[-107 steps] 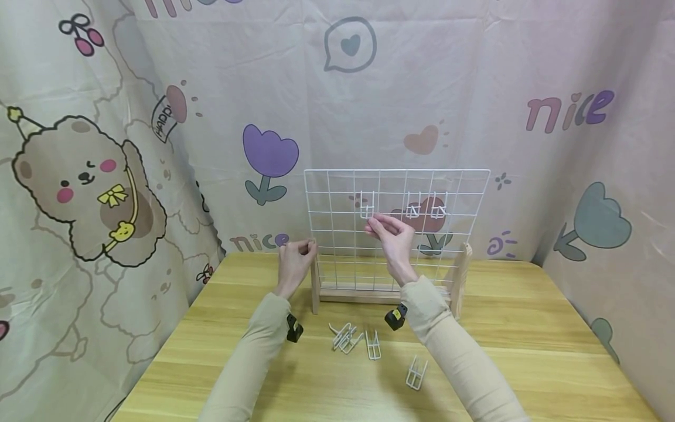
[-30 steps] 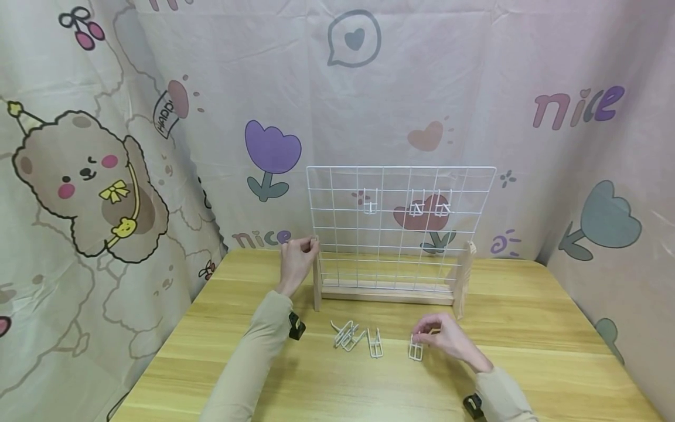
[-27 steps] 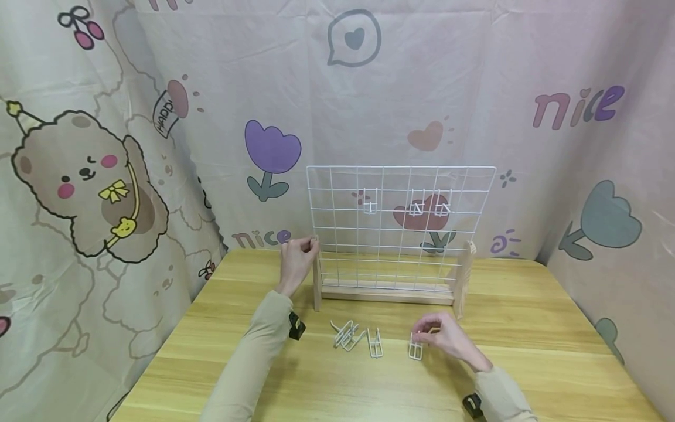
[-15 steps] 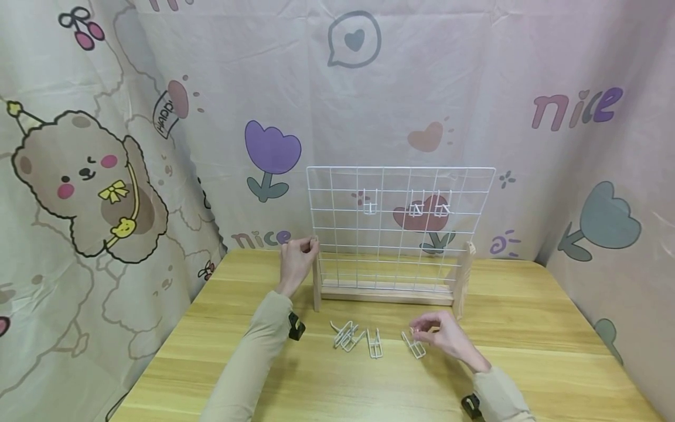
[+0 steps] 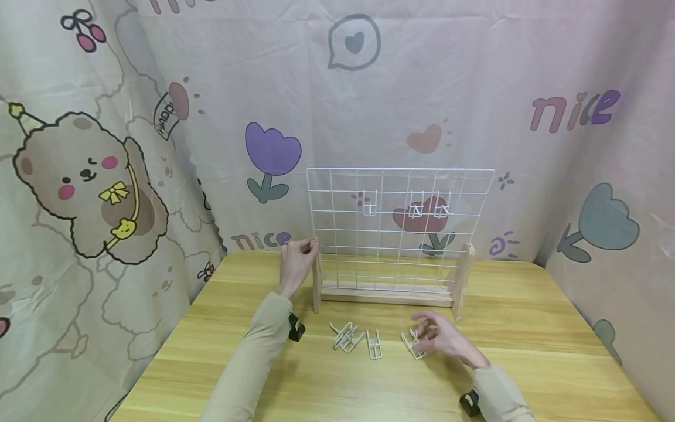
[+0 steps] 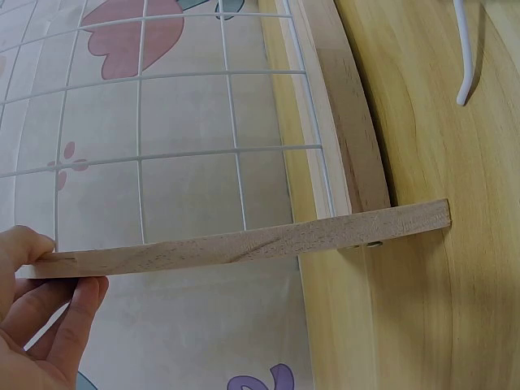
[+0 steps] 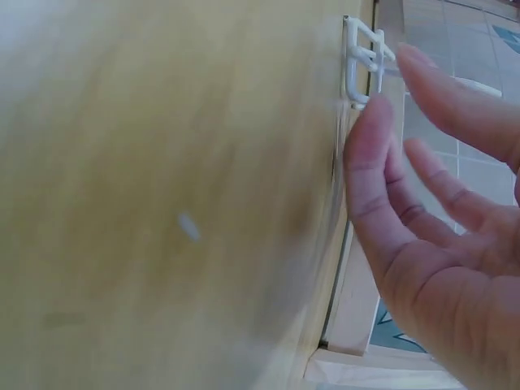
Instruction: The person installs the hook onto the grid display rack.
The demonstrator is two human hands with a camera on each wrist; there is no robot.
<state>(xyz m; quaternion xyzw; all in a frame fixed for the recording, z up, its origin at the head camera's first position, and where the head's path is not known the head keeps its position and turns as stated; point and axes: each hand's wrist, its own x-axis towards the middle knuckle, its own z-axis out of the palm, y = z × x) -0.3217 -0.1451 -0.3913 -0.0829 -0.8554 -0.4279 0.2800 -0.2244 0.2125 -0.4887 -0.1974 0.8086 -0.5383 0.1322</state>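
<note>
My left hand [image 5: 296,264] pinches the top of the wooden upright [image 6: 244,244] at the left end of a stand. In the left wrist view the thumb lies on one side of it and fingers on the other. The stand bears a white wire grid [image 5: 395,169]. Near the table's front my right hand [image 5: 443,340] has its fingers apart beside a white wire hook [image 5: 410,346], which lies slanted on the table. In the right wrist view the thumb and fingers [image 7: 370,162] are spread near the hook [image 7: 352,65]; whether they touch it I cannot tell.
Three white hooks hang on the grid: one left of centre [image 5: 370,209] and two farther right [image 5: 416,210]. A single hook [image 5: 374,344] and a tangled pile of hooks [image 5: 345,338] lie on the wooden table [image 5: 337,392]. A printed curtain [image 5: 459,70] stands behind.
My right hand has come down from the hook on the grid to the table. The hook under it has turned askew, and its fingers have spread. The left hand has stayed on the upright.
</note>
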